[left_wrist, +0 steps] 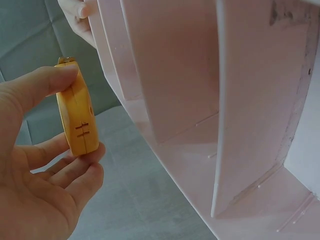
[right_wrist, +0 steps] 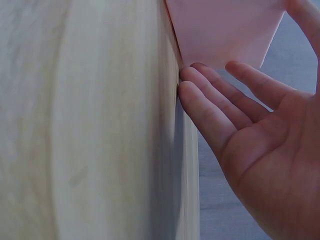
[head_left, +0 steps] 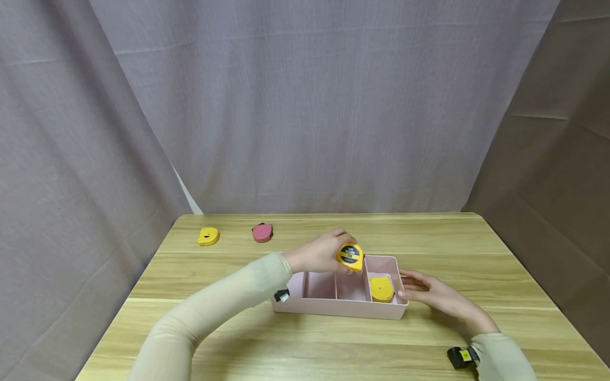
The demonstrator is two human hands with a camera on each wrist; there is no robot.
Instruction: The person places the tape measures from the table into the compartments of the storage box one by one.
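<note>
- Grey curtain cloth (head_left: 305, 106) backs and flanks a wood-grain surface (head_left: 333, 344); all things below sit on or over it.
- Held tape measure (head_left: 350, 254): yellow round case, black label facing the head camera. It stands on edge, disc upright, above the far rim of the pink tray (head_left: 333, 308), about over the divider between the middle and right compartments. I cannot tell whether it touches the rim.
- Left hand (head_left: 318, 253): closed in a pinch on the held tape measure. In the left wrist view the thumb lies over the top edge and the fingertips (left_wrist: 87, 160) support the lower edge, narrow rim of the case toward that camera.
- Left arm: pale sleeve, forearm reaching in from lower left, crossing over the tray's left end.
- Right hand (head_left: 431, 293): open, fingers straight and together, fingertips (right_wrist: 192, 82) against the right end wall of the tray; palm on its side, wrist resting low near the surface.
- Pink tray: long axis left to right, three compartments.
- Second yellow tape measure (head_left: 382, 289): lies flat in the right compartment.
- Far left of the surface, well apart from the tray: small yellow tape measure (head_left: 208, 236) and, to its right, a pink-red tape measure (head_left: 262, 232).
</note>
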